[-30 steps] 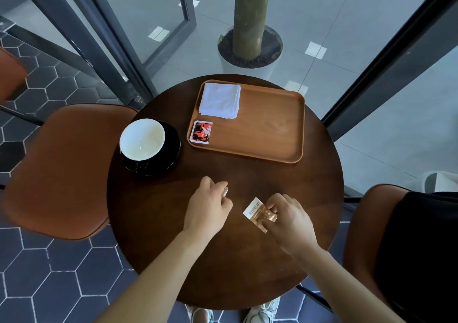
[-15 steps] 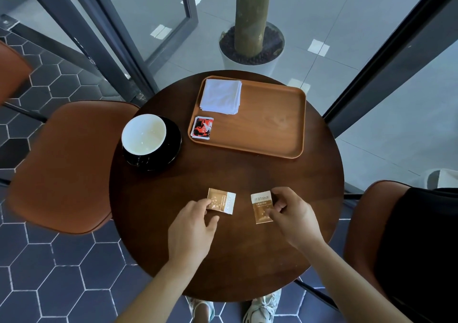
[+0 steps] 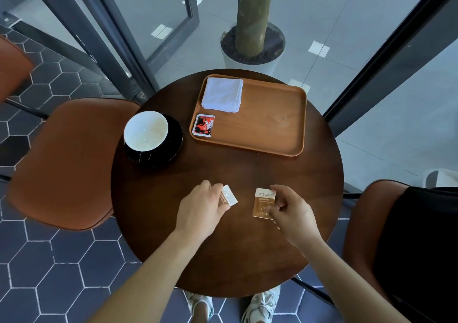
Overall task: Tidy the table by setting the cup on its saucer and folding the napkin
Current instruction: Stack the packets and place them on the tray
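Head view: left hand [image 3: 201, 207] now pinching its sachet [image 3: 228, 198] tilted up, right hand [image 3: 292, 212] still gripping the other sachet [image 3: 264, 203].

Head camera looks steeply down onto round table [image 3: 247, 248].

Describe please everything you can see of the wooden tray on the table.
The wooden tray is a light brown rectangle with rounded corners and a low raised rim. It lies flat on the far part of the round table. A folded white napkin and a red packet lie at its left end; the rest is bare.
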The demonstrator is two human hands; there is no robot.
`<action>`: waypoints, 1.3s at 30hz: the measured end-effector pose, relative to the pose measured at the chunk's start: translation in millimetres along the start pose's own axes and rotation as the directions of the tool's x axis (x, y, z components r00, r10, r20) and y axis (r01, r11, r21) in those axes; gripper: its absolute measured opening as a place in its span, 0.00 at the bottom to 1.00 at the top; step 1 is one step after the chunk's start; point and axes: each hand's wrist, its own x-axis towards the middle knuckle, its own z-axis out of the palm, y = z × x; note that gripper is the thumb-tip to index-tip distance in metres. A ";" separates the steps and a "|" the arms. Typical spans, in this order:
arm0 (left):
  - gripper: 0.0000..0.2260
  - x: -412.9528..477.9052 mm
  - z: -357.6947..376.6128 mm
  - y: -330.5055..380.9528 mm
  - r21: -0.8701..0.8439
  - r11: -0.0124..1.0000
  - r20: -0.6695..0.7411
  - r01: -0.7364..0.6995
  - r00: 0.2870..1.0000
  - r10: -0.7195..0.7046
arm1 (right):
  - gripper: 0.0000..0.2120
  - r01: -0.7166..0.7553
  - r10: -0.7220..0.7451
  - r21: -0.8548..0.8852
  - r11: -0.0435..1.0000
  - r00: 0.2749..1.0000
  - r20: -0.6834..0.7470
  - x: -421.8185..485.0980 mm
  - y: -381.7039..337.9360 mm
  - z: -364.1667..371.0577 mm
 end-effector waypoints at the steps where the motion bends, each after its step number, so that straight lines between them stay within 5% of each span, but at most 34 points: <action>1: 0.22 -2.0 1.6 5.7 -0.009 0.998 -0.002 0.060 0.998 -0.060 | 0.23 -0.010 0.010 0.028 1.000 1.000 -0.004 -0.2 -0.6 1.5; 5: 0.23 -17.1 6.7 21.8 -0.229 0.950 -0.059 0.212 0.971 -0.231 | 0.23 -0.057 0.057 0.186 0.981 0.998 0.007 -4.1 -5.5 8.1; 11: 0.21 -37.9 21.8 4.9 -0.188 0.982 -0.135 -0.029 0.991 0.003 | 0.24 -0.122 0.102 0.326 0.937 0.992 0.077 -3.9 -16.1 20.1; 17: 0.22 -38.4 17.7 13.0 -0.359 0.932 -0.089 0.051 0.992 -0.089 | 0.25 -0.098 0.079 0.236 0.967 0.993 0.089 -4.9 -30.5 40.6; 24: 0.19 -37.9 6.1 20.6 -0.674 0.665 0.059 0.321 0.921 -0.385 | 0.27 0.041 -0.038 -0.074 0.996 0.999 0.038 -6.6 -43.5 49.0; 31: 0.21 -32.3 3.4 23.8 -0.776 0.443 0.214 0.448 0.849 -0.483 | 0.17 -0.098 0.098 -0.011 0.995 0.995 -0.034 -1.3 -53.9 52.7; 39: 0.22 -30.5 6.6 36.0 -0.845 0.179 0.334 0.504 0.759 -0.559 | 0.15 -0.091 0.091 -0.008 0.996 0.995 -0.041 -7.8 -53.6 58.8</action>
